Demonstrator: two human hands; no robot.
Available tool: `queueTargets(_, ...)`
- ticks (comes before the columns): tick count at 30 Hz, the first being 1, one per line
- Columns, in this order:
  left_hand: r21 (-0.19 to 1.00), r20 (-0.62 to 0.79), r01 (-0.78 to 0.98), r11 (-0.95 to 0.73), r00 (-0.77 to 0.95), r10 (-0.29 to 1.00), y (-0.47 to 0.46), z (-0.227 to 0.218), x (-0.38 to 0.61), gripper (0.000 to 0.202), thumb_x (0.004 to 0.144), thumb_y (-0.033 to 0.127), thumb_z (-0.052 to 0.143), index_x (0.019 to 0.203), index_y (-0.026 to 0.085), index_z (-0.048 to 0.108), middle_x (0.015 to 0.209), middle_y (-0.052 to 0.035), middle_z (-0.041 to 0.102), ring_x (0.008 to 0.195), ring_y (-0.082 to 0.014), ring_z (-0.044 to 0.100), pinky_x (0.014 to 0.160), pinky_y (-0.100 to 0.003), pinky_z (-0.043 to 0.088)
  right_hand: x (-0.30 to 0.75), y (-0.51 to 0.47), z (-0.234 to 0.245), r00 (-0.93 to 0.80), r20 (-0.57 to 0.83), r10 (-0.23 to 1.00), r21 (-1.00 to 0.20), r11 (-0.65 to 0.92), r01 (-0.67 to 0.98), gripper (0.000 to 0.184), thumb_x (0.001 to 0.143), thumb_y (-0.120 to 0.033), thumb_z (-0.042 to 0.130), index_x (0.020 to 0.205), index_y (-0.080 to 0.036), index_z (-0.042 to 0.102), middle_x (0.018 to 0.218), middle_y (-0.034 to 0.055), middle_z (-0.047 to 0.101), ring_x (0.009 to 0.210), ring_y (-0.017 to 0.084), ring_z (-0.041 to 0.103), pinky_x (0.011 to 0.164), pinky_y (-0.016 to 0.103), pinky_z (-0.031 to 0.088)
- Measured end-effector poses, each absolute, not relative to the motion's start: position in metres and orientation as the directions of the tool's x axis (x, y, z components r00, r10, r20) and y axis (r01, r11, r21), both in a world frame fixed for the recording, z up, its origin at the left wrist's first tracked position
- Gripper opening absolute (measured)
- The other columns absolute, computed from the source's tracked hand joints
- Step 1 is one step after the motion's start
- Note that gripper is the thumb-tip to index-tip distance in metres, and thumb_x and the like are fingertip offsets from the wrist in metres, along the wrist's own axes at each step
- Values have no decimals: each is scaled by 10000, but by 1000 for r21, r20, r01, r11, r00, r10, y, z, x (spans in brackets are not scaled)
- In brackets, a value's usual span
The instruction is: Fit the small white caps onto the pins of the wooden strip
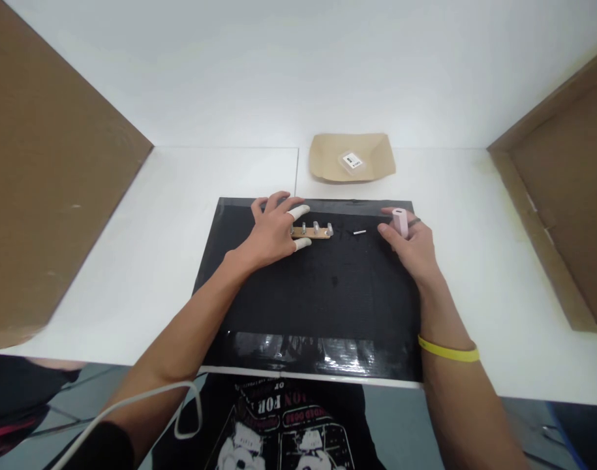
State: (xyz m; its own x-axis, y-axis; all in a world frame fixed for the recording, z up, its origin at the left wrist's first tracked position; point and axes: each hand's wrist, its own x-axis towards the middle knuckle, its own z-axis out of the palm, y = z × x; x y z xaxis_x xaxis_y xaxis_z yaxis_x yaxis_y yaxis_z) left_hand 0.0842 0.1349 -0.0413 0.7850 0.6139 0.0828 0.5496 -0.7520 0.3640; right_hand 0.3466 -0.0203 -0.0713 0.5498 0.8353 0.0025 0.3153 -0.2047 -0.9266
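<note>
A work booth is indicated; whether of a workshop or a lab cannot be told. A white tabletop point(146, 261) is backed by a white wall point(278, 72) beyond the black mat point(327, 300) and flanked by brown panels point(48, 163) on either side of it.

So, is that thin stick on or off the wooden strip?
Off: the thin stick lies on the black mat, right of the wooden strip, with a gap between.

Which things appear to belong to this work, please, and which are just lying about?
Likely in use:
light strip, at the left hand
pink object, in the right hand
black mat, beneath
small rod, perhaps

Seemingly idle:
paper tray
clear case inside
</note>
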Motion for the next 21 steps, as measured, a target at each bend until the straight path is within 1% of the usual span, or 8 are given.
queueTargets(2,347,94,536,-769,796,598,135,-38,87,588,801,350,830,1359,258,666,1594,-124,553,1521,-433,355,1184,-657,174,346,-20,-71,547,7,837,-924,-204,325,496,802,-506,781,1205,-218,745,686,-47,466,610,132,426,617,320,370)
queueTargets(7,316,120,484,-816,833,540,134,-31,96,469,813,356,828,1255,244,719,1569,-120,576,1518,-425,371,1184,-645,176,346,-19,-72,548,8,836,-929,-197,314,491,796,-507,783,1195,-224,748,682,-56,457,606,126,415,615,314,377)
queueTargets(12,339,121,439,-832,857,501,130,-31,106,403,823,375,820,1200,256,742,1549,-114,602,1520,-421,384,1189,-651,165,347,-19,-74,545,3,838,-932,-195,307,501,799,-505,788,1207,-218,748,687,-54,462,604,124,405,603,305,368)
queueTargets(18,351,136,444,-824,847,514,130,-35,108,339,822,384,817,1137,266,773,1504,-97,646,1501,-414,414,1197,-654,162,346,-18,-73,546,1,838,-927,-204,314,515,795,-516,784,1206,-206,750,691,-50,461,611,125,399,605,303,368)
queueTargets(21,351,148,447,-823,841,520,133,-38,106,240,872,394,769,1076,270,792,1444,-83,694,1458,-389,465,1192,-657,169,346,-18,-72,551,-2,835,-924,-212,317,513,784,-509,789,1198,-209,756,695,-46,464,610,126,398,601,303,377)
